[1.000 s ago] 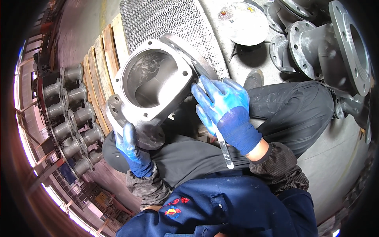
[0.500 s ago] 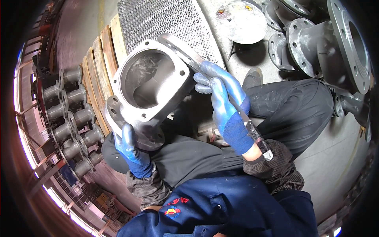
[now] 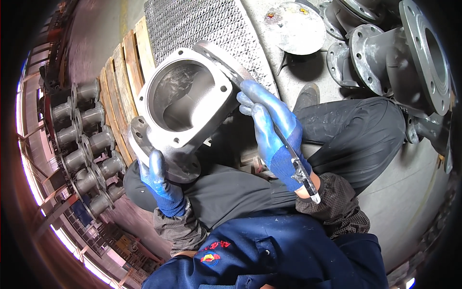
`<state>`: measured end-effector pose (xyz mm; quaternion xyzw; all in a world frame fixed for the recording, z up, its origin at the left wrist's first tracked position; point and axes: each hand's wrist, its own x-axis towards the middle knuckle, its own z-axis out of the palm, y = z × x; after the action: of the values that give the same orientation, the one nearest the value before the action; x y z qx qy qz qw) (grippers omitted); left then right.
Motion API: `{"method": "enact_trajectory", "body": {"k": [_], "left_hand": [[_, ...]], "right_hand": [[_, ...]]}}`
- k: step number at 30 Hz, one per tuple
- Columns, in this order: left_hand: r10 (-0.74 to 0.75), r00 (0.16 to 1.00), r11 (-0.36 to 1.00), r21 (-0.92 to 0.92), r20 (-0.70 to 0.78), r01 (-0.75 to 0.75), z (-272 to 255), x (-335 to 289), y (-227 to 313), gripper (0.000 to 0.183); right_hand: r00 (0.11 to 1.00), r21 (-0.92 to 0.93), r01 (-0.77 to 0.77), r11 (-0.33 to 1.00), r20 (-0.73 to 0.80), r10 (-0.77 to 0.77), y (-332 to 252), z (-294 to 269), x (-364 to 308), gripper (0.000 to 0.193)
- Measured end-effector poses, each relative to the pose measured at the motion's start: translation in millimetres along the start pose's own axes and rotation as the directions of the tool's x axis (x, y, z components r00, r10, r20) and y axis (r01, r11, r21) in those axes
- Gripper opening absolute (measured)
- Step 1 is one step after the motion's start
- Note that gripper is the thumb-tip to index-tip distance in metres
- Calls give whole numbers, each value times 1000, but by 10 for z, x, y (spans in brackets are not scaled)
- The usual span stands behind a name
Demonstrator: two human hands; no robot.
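A grey metal casting [image 3: 201, 132] is tilted over the person's lap [image 3: 231, 192], round opening facing up, perhaps to keep its inside visible. The gloved left hand [image 3: 162, 184] grips the lower-left flange [image 3: 139, 130], seemingly steadying it. The gloved right hand [image 3: 275, 126] holds a slim tool [image 3: 301, 174], its end angled back over the wrist, fingertips beside the far flange [image 3: 226, 60].

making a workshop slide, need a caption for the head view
Blue-gloved left hand against a grey flanged casting, right hand beside it holding a slim tool.
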<state>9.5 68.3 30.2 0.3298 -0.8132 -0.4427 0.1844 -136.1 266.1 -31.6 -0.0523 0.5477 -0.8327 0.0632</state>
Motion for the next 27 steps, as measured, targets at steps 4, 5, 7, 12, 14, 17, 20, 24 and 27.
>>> {"method": "enact_trajectory", "body": {"k": [4, 5, 7, 12, 14, 17, 20, 24, 27], "left_hand": [[16, 1000, 990, -141, -12, -17, 107, 16, 94, 37], [1, 1000, 992, -129, -23, -4, 107, 14, 90, 37], [-38, 998, 998, -57, -51, 35, 64, 2, 51, 37], [-36, 998, 995, -99, -47, 32, 93, -2, 86, 37], [-39, 998, 997, -64, -52, 36, 25, -12, -39, 36], [-32, 998, 997, -70, -56, 28, 31, -7, -45, 35], [-26, 998, 999, 24, -49, 27, -31, -16, -98, 34], [-2, 999, 999, 41, -43, 4, -35, -23, -101, 33], [43, 999, 999, 15, -16, -43, 5, 8, -36, 32]], "right_hand": [[993, -80, 114, 990, 43, -111, 61, -35, 37, 31], [970, -311, 234, 921, 134, -201, 32, -90, 76, 32], [930, -615, 356, 704, 305, -204, -203, -112, 187, 37], [839, -725, 517, 455, 534, -103, -386, -141, 297, 41], [809, -714, 569, 408, 576, -120, -386, -188, 316, 42], [764, -708, 644, 289, 613, -202, -277, -244, 273, 33], [757, -670, 652, 356, 603, -253, -325, -270, 266, 34], [876, -534, 475, 699, 363, -318, -153, -238, 212, 36], [939, -424, 329, 844, 238, -247, -46, -188, 171, 32]]}}
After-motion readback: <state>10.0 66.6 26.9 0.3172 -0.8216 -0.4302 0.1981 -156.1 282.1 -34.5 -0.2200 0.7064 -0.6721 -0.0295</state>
